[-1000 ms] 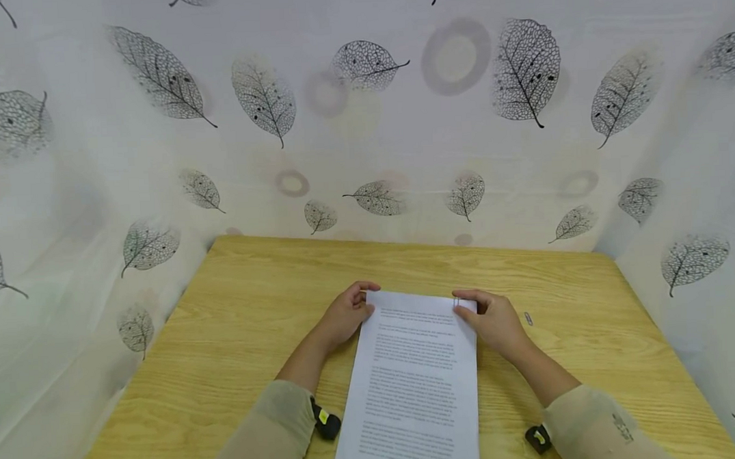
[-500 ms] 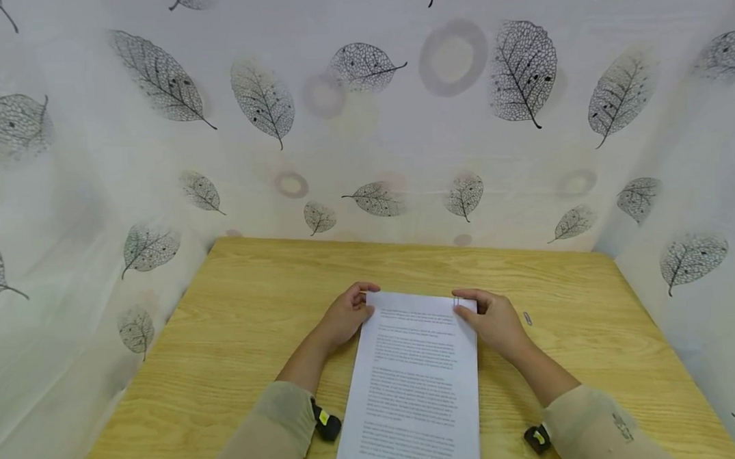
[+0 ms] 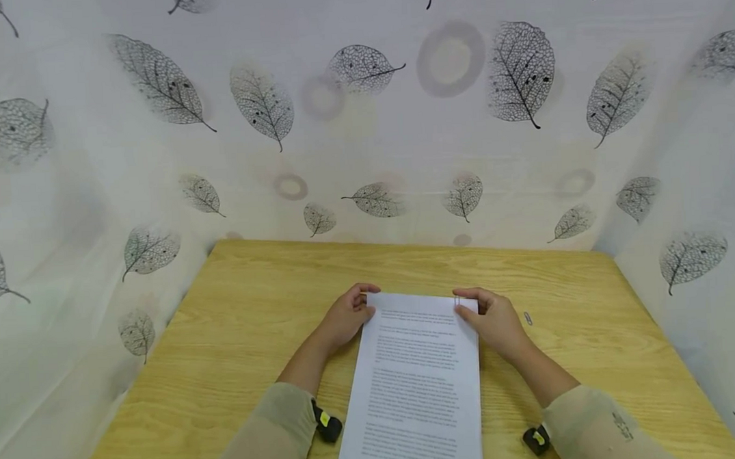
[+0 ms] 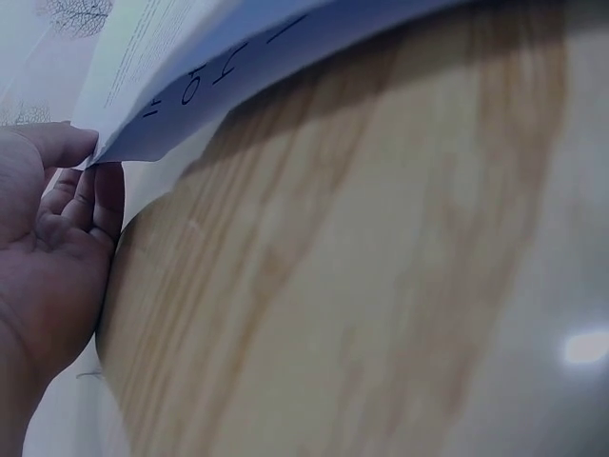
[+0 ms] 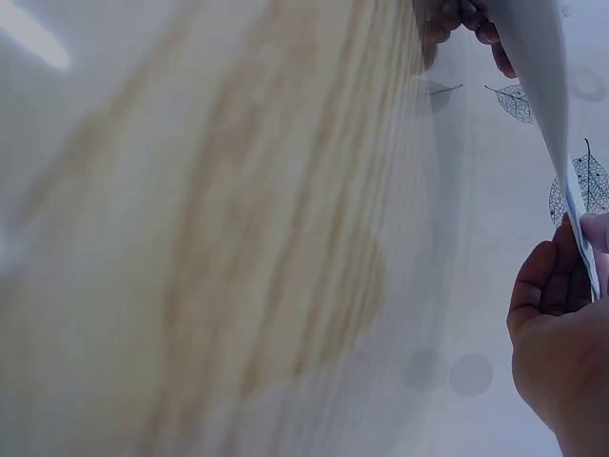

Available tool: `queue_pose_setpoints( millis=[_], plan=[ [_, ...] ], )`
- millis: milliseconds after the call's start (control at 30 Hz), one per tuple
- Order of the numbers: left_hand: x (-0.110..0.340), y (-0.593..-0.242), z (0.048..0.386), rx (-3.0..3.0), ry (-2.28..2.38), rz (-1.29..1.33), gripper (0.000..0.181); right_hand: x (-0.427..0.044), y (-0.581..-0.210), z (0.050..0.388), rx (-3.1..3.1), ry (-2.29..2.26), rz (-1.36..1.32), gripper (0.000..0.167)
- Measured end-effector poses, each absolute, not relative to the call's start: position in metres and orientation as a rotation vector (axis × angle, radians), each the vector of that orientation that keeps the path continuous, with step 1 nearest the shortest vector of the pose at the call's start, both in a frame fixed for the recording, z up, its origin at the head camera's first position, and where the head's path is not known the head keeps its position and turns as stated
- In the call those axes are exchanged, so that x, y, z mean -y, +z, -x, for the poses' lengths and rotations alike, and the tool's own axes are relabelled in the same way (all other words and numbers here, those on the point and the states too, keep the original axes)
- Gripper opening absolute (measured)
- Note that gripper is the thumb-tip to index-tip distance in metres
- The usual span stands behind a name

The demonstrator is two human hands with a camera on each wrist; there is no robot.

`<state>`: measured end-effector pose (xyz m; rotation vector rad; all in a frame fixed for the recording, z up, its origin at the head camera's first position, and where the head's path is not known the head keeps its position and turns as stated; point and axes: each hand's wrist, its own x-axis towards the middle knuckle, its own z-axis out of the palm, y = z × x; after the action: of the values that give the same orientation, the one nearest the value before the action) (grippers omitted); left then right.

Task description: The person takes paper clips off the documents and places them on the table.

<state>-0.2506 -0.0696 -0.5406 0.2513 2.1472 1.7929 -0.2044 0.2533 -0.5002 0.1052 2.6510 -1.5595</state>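
Several printed paper sheets (image 3: 414, 385) lie together in front of me, text side up, their top end lifted off the table in the wrist views. My left hand (image 3: 345, 317) pinches their top left corner between thumb and fingers, and the left wrist view shows large dark characters on the underside. At the top edge, near the right corner, sits a thin metal paper clip (image 3: 457, 300). My right hand (image 3: 497, 323) pinches the clip together with the paper there, thumb on top and fingers behind. Its fingertips partly hide the clip.
A second paper clip (image 3: 528, 318) lies on the wooden table (image 3: 242, 310), right of my right hand. Black wrist devices (image 3: 328, 426) show by both sleeves. A leaf-patterned white curtain (image 3: 363, 134) hangs behind the table's far edge and along both sides.
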Motion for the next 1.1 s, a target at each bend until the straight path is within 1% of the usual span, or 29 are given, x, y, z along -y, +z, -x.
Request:
queue_pose_setpoints(
  millis=[633,1100],
  plan=[
    [0.0693,-0.539,0.2521,-2.165,1.779,-0.272,0.036,-0.2529,-0.5014,0.2063,-2.63,-1.646,-0.128,0.036],
    [0.0699,-0.5367,0.2489,-2.154,1.786,-0.296,0.037,-0.2518,-0.5042,0.2074,-2.68,-1.584,-0.194,0.036]
  ],
)
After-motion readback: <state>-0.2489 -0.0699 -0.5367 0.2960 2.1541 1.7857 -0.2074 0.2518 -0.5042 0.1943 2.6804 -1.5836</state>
